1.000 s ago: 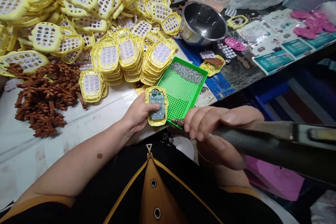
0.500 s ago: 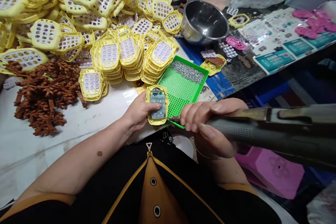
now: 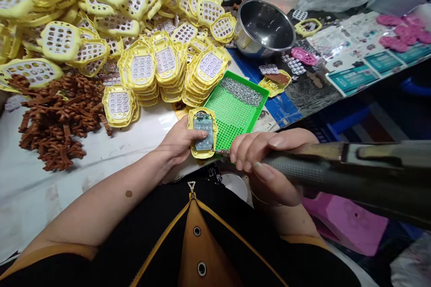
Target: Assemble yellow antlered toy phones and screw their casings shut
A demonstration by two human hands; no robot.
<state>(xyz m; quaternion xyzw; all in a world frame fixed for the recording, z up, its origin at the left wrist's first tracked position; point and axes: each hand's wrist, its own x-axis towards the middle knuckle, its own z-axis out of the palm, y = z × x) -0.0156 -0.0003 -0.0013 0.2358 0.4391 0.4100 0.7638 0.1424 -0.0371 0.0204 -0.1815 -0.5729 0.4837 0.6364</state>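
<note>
My left hand [image 3: 178,141] grips a yellow plastic casing [image 3: 204,154], its thumb pressed on the green circuit board [image 3: 202,139] inside. My right hand [image 3: 266,157] is wrapped round a dark power screwdriver [image 3: 299,166] that points left. The bit [image 3: 220,152] reaches the lower right edge of the casing; whether a screw sits under it is too small to tell. Behind the casing lies a green perforated tray [image 3: 235,112] with a heap of small metal screws [image 3: 240,91] at its far end.
Stacks of yellow casings with white keypads [image 3: 141,69] stand behind my left hand, before a large pile of yellow shells [image 3: 60,40]. Brown plastic parts [image 3: 54,121] lie at left. A steel bowl [image 3: 264,27] stands behind the tray. A pink stool [image 3: 353,222] is below right.
The view has shifted slightly. Both hands keep their holds, and the bit stays at the same corner of the casing. The screwdriver's rear end sits a little lower.
</note>
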